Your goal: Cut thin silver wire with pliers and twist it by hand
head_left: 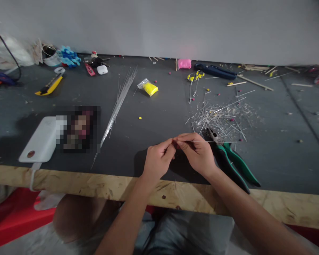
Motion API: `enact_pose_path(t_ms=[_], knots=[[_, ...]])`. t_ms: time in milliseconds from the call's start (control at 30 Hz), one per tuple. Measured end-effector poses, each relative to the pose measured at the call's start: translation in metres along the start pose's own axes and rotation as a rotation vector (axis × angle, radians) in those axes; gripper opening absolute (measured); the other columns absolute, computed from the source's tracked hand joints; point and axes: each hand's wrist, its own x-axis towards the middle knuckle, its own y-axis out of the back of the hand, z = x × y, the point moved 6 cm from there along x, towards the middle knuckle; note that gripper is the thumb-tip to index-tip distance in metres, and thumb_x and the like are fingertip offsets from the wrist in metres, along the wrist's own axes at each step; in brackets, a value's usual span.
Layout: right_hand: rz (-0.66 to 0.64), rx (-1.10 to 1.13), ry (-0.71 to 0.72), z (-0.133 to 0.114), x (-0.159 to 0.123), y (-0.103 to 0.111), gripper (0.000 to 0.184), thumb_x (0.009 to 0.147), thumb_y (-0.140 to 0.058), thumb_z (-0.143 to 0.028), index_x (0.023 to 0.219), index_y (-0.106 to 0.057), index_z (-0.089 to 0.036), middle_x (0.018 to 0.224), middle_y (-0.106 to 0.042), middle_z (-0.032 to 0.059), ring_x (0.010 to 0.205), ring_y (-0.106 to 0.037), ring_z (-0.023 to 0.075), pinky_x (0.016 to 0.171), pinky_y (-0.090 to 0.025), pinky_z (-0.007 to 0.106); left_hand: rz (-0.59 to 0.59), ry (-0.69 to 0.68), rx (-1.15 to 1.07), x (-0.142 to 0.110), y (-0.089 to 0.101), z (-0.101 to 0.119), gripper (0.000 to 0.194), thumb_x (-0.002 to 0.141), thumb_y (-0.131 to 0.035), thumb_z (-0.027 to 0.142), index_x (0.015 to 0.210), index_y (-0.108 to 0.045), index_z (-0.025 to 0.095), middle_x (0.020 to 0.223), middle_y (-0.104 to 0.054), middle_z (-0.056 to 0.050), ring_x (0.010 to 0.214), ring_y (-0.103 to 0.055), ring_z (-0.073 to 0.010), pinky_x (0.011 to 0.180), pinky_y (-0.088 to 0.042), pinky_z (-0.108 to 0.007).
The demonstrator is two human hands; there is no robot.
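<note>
My left hand point(158, 157) and my right hand point(198, 154) meet fingertip to fingertip above the near edge of the dark tabletop. Both are closed in a pinch at one end of a thin straight wire point(220, 141). The wire's free length runs rightward across my right hand, over the pliers. What lies right between the fingertips is too small to make out. Green-and-black pliers point(230, 163) lie beside my right wrist, jaws toward a heap of short wire pieces point(215, 115). Left of my hands lies a bundle of long wires point(119, 101).
A yellow packet point(150, 88) and a small yellow bead point(140, 118) lie ahead. Yellow-beaded wire pieces point(195, 78), a pink packet point(184, 63) and a dark blue tool point(215, 71) sit farther back. At left are a white power bank point(39, 140) and yellow cutter point(51, 85).
</note>
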Motion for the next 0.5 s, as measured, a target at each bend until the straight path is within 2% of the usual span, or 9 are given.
enact_pose_path(t_ms=[233,500], knots=[[-0.001,0.001,-0.007,0.0006,0.0000,-0.0016,0.008,0.087,-0.062,-0.020,0.091,-0.065,-0.026,0.093,-0.073,0.0008,0.085,-0.070,0.0160,0.074,-0.058,0.031,0.018,0.001,0.022,0.0009,0.0001,0.0030,0.030,0.088,-0.045,0.018,0.060,-0.056,0.018,0.048,-0.050,0.006,0.048,-0.049,-0.0071,0.054,-0.037,-0.020],[-0.003,-0.020,0.002,0.0010,0.0011,-0.0013,0.009,0.087,-0.062,-0.019,0.090,-0.065,-0.026,0.094,-0.073,0.0017,0.088,-0.070,0.0164,0.077,-0.058,0.032,0.081,0.036,0.035,-0.0001,-0.0019,0.0049,0.029,0.088,-0.046,0.020,0.060,-0.055,0.019,0.049,-0.049,0.006,0.047,-0.047,-0.0073,0.052,-0.035,-0.020]])
